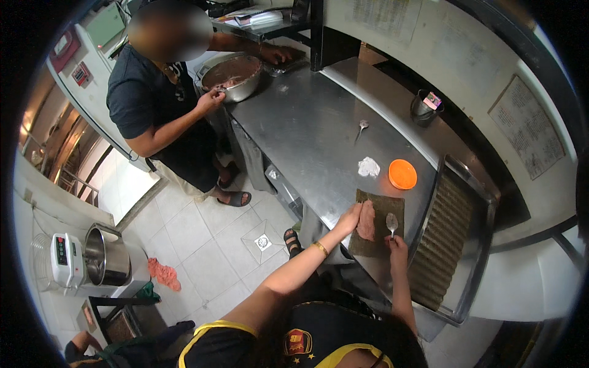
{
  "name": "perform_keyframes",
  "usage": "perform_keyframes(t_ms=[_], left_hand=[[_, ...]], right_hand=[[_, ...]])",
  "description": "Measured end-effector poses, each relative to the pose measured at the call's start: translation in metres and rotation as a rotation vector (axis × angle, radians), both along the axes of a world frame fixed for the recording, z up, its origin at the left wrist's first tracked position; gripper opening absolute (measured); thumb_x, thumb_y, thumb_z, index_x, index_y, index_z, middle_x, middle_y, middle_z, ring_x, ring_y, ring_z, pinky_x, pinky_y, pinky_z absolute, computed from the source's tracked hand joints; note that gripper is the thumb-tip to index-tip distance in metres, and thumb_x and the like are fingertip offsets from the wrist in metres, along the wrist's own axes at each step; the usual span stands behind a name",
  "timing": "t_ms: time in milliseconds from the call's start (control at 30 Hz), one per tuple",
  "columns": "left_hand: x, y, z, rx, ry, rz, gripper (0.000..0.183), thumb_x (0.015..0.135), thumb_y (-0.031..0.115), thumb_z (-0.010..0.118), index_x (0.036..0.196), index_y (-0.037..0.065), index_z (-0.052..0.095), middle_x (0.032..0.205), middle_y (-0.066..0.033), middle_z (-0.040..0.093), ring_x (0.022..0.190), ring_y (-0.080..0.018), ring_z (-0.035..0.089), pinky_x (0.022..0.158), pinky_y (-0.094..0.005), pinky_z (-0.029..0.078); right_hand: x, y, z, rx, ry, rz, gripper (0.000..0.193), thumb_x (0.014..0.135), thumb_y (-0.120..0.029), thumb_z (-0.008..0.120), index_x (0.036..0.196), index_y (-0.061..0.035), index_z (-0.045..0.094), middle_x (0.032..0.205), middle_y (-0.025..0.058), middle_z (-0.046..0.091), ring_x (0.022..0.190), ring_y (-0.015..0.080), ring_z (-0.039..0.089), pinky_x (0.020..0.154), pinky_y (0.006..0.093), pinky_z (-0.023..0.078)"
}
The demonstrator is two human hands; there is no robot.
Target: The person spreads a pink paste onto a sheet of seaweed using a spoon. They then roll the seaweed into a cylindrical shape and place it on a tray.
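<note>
A dark green seaweed sheet (380,247) lies on the steel table in front of me, a strip of pink minced meat (366,222) spread lengthwise over its left half. My left hand (350,219) rests at the sheet's left edge beside the meat. Its fingers are drawn together, but whether they pinch the sheet is too small to see. In my right hand (397,243) is a metal spoon (391,219), its bowl pointing away from me above the right half of the sheet. An orange bowl (402,174) and a crumpled white piece (369,167) sit just beyond the sheet.
Right of the sheet, a metal tray (471,293) holds rows of dark green rolls (445,236). Another spoon (362,125) lies farther along the table (294,132). At the far left, another person (147,98) holds a large steel bowl (242,91) of pink mince. A small metal bucket (422,113) stands behind.
</note>
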State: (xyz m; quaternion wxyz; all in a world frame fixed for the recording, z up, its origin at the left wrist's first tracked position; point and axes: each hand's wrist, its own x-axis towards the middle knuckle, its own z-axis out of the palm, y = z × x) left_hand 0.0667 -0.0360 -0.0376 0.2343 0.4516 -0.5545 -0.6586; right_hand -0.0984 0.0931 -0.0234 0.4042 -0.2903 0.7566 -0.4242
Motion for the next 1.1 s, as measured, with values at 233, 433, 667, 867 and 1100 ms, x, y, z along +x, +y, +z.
perform_keyframes(t_ms=[233, 433, 667, 867, 1100], left_hand=[[0.003, -0.015, -0.032, -0.561, -0.385, -0.015, 0.033, 0.094, 0.023, 0.027, 0.107, 0.002, 0.048, 0.103, -0.0284, 0.055, 0.093, -0.044, 0.054, 0.082, -0.0467, 0.044], [0.029, -0.022, -0.001, 0.316, -0.002, 0.023, 0.026, 0.091, 0.017, 0.047, 0.11, -0.001, 0.052, 0.089, -0.0051, 0.06, 0.073, -0.0127, 0.058, 0.066, -0.0263, 0.05], [0.041, 0.013, -0.006, 0.296, 0.025, -0.066, 0.024, 0.085, 0.001, 0.053, 0.109, -0.003, 0.056, 0.093, -0.0054, 0.061, 0.078, -0.0101, 0.059, 0.069, -0.0222, 0.051], [0.041, 0.015, -0.022, 0.147, -0.025, -0.061, 0.028, 0.078, -0.007, 0.057, 0.105, -0.003, 0.059, 0.089, -0.0048, 0.062, 0.077, -0.0099, 0.059, 0.068, -0.0227, 0.05], [0.04, 0.017, -0.015, 0.155, -0.043, -0.036, 0.032, 0.076, -0.011, 0.057, 0.107, -0.002, 0.058, 0.09, -0.003, 0.06, 0.077, -0.0092, 0.058, 0.065, -0.0214, 0.049]], right_hand=[[0.0, -0.004, 0.001, -0.005, -0.046, -0.018, 0.019, 0.088, -0.002, 0.046, 0.097, -0.0002, 0.062, 0.089, 0.003, 0.059, 0.084, 0.0128, 0.054, 0.08, 0.0263, 0.041], [-0.017, 0.003, 0.022, 0.028, 0.305, 0.191, 0.028, 0.088, -0.006, 0.048, 0.114, -0.0034, 0.057, 0.088, 0.0098, 0.058, 0.076, 0.0167, 0.055, 0.073, 0.0277, 0.044], [0.001, -0.029, 0.061, -0.176, 0.445, 0.484, 0.04, 0.083, 0.001, 0.048, 0.121, -0.0099, 0.055, 0.083, 0.0105, 0.058, 0.074, 0.0181, 0.058, 0.073, 0.0301, 0.047], [0.001, -0.051, 0.088, 0.033, 1.041, 0.808, 0.028, 0.079, -0.007, 0.049, 0.104, -0.0102, 0.063, 0.089, 0.012, 0.059, 0.089, 0.0295, 0.058, 0.077, 0.0403, 0.047], [-0.001, -0.053, 0.075, 0.077, 1.098, 1.001, 0.022, 0.08, -0.012, 0.047, 0.093, -0.0112, 0.065, 0.09, 0.0091, 0.06, 0.092, 0.0263, 0.058, 0.079, 0.0393, 0.046]])
